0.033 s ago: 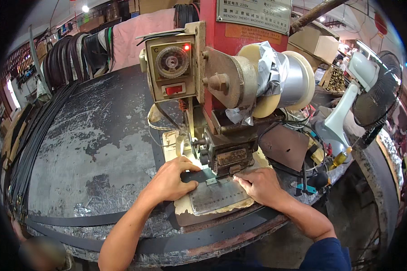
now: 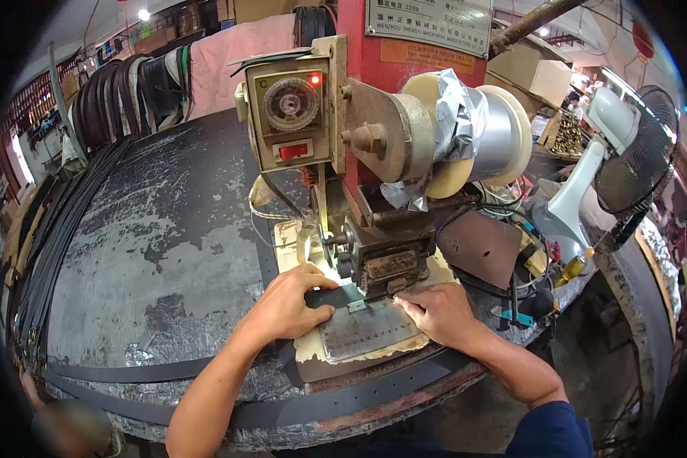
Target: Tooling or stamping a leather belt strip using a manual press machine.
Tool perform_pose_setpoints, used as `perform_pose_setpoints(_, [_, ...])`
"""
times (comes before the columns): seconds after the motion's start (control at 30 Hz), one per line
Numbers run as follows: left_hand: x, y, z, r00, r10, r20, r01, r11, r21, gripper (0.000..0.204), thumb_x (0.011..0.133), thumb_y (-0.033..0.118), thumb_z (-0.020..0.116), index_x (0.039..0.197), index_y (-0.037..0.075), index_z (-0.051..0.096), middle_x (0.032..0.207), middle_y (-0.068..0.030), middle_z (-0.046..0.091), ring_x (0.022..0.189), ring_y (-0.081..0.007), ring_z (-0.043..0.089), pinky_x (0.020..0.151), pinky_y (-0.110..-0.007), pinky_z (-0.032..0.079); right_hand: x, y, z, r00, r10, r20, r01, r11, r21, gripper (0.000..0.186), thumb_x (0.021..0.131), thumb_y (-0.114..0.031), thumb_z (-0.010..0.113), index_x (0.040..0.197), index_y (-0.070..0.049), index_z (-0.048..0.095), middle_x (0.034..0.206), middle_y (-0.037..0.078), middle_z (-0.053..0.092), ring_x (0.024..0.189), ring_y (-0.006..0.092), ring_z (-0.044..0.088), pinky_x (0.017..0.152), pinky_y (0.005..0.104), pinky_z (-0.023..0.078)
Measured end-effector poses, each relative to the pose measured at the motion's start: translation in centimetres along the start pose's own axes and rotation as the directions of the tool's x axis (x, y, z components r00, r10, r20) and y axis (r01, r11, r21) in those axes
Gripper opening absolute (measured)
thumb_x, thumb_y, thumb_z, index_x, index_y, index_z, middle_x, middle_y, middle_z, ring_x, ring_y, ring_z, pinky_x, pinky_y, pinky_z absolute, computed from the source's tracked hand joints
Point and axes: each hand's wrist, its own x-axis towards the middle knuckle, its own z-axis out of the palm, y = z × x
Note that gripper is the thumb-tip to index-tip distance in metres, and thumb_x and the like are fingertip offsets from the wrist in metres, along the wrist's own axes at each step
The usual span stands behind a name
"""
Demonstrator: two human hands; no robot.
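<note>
A dark strip, probably leather, lies under the head of a red hot-stamping press. My left hand is on the strip's left part, thumb at its near edge and fingers at its far edge. A small pale green piece lies at the strip's near edge. In front of the head is a grey metal plate with a row of small holes. My right hand is closed at the head's right lower corner, thumb and fingertips together; what they pinch is too small to make out.
A silver foil roll and a control box with a dial and lit red lamp hang above my hands. Long black straps lie along the table's front edge. A white fan and yellow-handled screwdriver are at right.
</note>
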Motion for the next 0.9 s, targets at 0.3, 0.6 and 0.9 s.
perform_pose_setpoints(0.3, [-0.02, 0.09, -0.11, 1.000, 0.008, 0.006, -0.008, 1.000, 0.006, 0.039, 0.078, 0.021, 0.077, 0.112, 0.003, 0.076, 0.113, -0.0181, 0.069, 0.109, -0.0370, 0.066, 0.099, -0.043, 0.051, 0.08, -0.12, -0.18, 0.996, 0.066, 0.062, -0.065, 0.998, -0.016, 0.014, 0.087, -0.018, 0.079, 0.095, -0.007, 0.081, 0.075, 0.014, 0.073, 0.063, 0.0314, 0.070, 0.056, 0.0397, 0.053])
perform_pose_setpoints(0.6, [-0.01, 0.34, -0.22, 0.999, -0.028, 0.020, 0.028, 1.000, -0.009, 0.039, 0.078, 0.021, 0.077, 0.113, 0.003, 0.076, 0.113, -0.0180, 0.069, 0.110, -0.0369, 0.066, 0.099, -0.043, 0.052, 0.28, 0.12, 0.01, 1.000, 0.009, 0.008, -0.009, 1.000, 0.004, 0.014, 0.087, -0.019, 0.079, 0.093, -0.006, 0.081, 0.073, 0.015, 0.072, 0.062, 0.0324, 0.069, 0.056, 0.0398, 0.053])
perform_pose_setpoints(0.9, [-0.06, 0.05, -0.18, 1.000, -0.001, 0.017, 0.001, 1.000, -0.002, 0.040, 0.078, 0.021, 0.077, 0.114, 0.003, 0.075, 0.116, -0.0183, 0.068, 0.112, -0.0373, 0.065, 0.101, -0.044, 0.051, 0.41, -0.31, -0.34, 0.997, 0.049, 0.053, -0.049, 0.999, -0.004, 0.014, 0.088, -0.019, 0.078, 0.093, -0.006, 0.080, 0.072, 0.015, 0.071, 0.061, 0.0323, 0.069, 0.055, 0.0400, 0.052])
